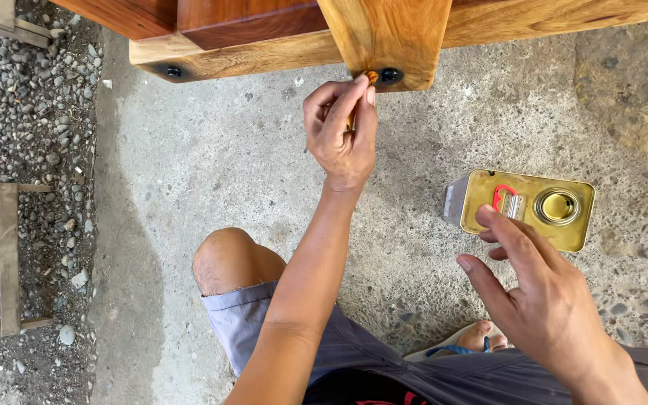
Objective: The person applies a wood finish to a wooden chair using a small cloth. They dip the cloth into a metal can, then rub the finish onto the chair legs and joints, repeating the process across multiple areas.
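Observation:
My left hand point(339, 127) is raised to the lower edge of a varnished wooden furniture piece point(388, 34). It pinches a thin small brush point(370, 76) whose orange tip touches the wood beside a dark bolt hole point(391, 75). My right hand point(530, 289) hovers with fingers spread just in front of a rectangular gold-coloured metal can point(530, 206) lying on the concrete. The can has a red pull tab and a round open spout on top. The right hand holds nothing.
The wooden piece spans the top of the view, with another bolt hole point(174, 72) at left. Gravel point(31, 112) and a weathered wooden frame point(7, 255) lie to the left. My bare knee point(226, 259) and a sandalled foot point(481, 337) rest on the concrete floor point(211, 165).

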